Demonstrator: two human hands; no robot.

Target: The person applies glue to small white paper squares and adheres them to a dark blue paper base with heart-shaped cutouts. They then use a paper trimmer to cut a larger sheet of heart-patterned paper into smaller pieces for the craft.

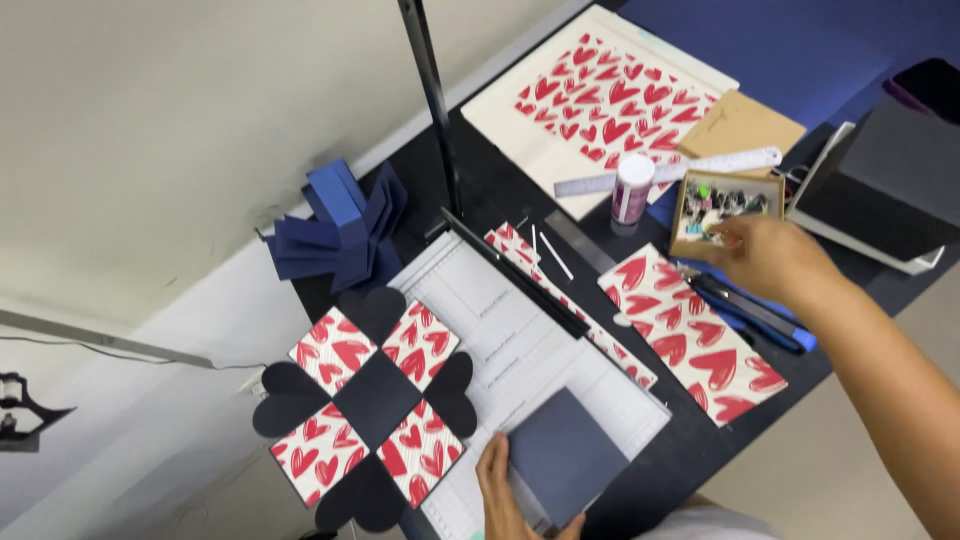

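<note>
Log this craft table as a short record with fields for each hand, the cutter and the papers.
left hand: holds a dark blue card square on the paper trimmer
right hand: reaching into a small cardboard box of clips
heart paper: loose sheet beside the trimmer
folded piece: dark cross with heart-print squares
glue stick: upright by a ruler

Small brown cardboard box, far right.
</note>
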